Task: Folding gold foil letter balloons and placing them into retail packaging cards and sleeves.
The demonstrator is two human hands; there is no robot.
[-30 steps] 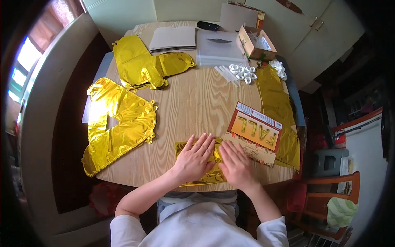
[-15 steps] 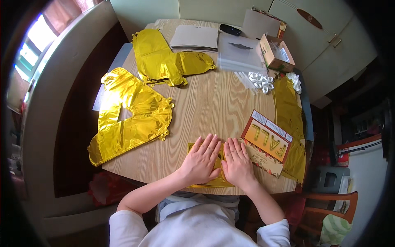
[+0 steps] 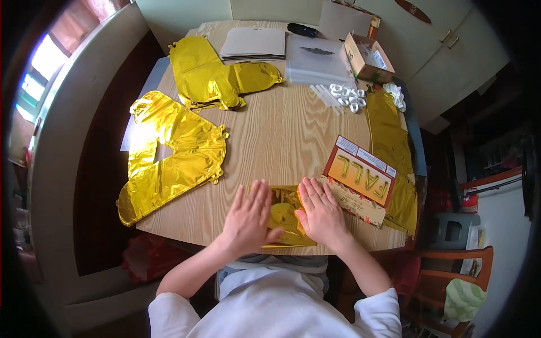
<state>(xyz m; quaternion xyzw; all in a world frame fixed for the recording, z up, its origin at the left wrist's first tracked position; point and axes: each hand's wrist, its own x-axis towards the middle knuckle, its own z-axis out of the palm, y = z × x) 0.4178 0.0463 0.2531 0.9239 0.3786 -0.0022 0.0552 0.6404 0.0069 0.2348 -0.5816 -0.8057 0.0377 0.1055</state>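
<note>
A folded gold foil balloon (image 3: pixel 286 219) lies flat at the table's near edge, between my hands. My left hand (image 3: pixel 248 217) is at its left side, palm down, fingers stretched and thumb out to the right; whether it touches the foil I cannot tell. On the balloon's right side rests my right hand (image 3: pixel 322 211), flat with its fingers extended. Neither hand grips anything. Just beyond the right hand are a printed card (image 3: pixel 359 177) picturing gold letter balloons and a beige patterned card (image 3: pixel 355 204) partly under it.
Large gold foil balloons lie at left (image 3: pixel 180 160), far left (image 3: pixel 217 76) and along the right edge (image 3: pixel 390 152). White ribbon rolls (image 3: pixel 348 96), clear straws (image 3: pixel 327 100), a clear plastic sheet (image 3: pixel 315 62), a stack of grey sheets (image 3: pixel 253 44) and an open cardboard box (image 3: pixel 360 67) stand farther back.
My left hand has moved left, away from the right hand, uncovering more of the folded balloon. The right hand stays on its right side. The whole view has shifted slightly.
</note>
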